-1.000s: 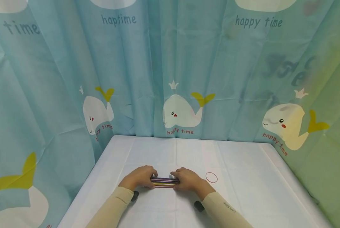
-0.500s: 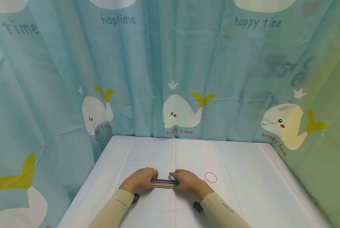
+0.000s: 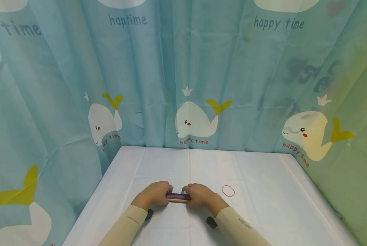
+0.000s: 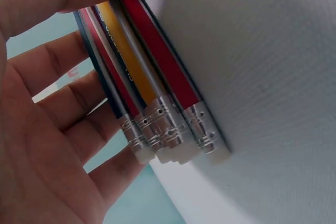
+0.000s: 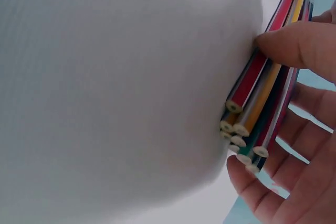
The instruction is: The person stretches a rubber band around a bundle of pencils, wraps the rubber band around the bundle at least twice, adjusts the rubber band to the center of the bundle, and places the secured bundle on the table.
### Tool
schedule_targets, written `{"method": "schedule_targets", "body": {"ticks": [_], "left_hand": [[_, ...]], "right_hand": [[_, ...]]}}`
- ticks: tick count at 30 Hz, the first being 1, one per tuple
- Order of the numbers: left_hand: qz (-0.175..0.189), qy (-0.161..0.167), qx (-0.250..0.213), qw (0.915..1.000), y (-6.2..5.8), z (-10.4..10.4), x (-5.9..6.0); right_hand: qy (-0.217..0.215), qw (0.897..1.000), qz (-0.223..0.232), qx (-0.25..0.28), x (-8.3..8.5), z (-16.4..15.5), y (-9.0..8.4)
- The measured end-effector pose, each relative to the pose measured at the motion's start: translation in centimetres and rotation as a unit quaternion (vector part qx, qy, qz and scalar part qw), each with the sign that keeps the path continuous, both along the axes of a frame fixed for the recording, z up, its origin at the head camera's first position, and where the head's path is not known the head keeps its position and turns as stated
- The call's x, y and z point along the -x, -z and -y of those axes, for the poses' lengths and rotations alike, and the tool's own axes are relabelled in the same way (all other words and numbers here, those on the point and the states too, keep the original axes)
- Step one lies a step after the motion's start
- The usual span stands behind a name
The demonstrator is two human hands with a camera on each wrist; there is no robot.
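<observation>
A bundle of several striped pencils point(image 3: 178, 197) lies crosswise between my two hands, low over the white table. My left hand point(image 3: 155, 194) grips its left end, thumb on the near side and fingers beyond. At that end the left wrist view shows metal ferrules and pale erasers point(image 4: 216, 156) at slightly uneven lengths. Around the right end, my right hand point(image 3: 202, 195) holds the pencils between thumb and fingers. Flat unsharpened tips point(image 5: 240, 130) stick out there, also uneven, on red, yellow, green and dark barrels. A thin red ring point(image 3: 222, 192), like a rubber band, lies just right of my right hand.
The white-covered table point(image 3: 257, 191) stretches out around both hands. Behind and along the sides hangs a blue curtain point(image 3: 152, 68) printed with whales. Small dark wrist cameras point(image 3: 211, 222) sit under the sleeves.
Both hands have slid a little toward each other along the pencils, so less of the bundle shows between them. A red barrel now shows near its top. The red ring has stayed put.
</observation>
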State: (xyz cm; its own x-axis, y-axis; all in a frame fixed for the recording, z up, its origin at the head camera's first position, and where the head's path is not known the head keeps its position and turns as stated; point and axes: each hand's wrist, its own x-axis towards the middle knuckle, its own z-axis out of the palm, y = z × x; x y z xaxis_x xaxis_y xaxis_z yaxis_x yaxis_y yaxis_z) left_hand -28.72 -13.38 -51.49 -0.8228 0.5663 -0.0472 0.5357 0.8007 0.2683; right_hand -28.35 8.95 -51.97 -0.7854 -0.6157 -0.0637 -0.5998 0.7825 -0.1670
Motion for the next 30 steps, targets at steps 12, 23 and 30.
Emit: {"method": "schedule_targets", "body": {"ticks": [12,23,30], "left_hand": [[0.01,-0.004,0.002,0.9999,-0.1,-0.1,-0.3],[-0.001,0.007,0.017,0.9998,-0.4,-0.6,-1.0],[0.004,0.004,0.015,0.9999,-0.2,-0.6,-1.0]], "right_hand": [[0.015,1.0,-0.004,-0.019,-0.4,0.6,-0.1],[0.035,0.999,0.004,-0.039,-0.9,1.2,-0.3],[0.026,0.999,-0.002,-0.044,-1.1,1.5,0.1]]}}
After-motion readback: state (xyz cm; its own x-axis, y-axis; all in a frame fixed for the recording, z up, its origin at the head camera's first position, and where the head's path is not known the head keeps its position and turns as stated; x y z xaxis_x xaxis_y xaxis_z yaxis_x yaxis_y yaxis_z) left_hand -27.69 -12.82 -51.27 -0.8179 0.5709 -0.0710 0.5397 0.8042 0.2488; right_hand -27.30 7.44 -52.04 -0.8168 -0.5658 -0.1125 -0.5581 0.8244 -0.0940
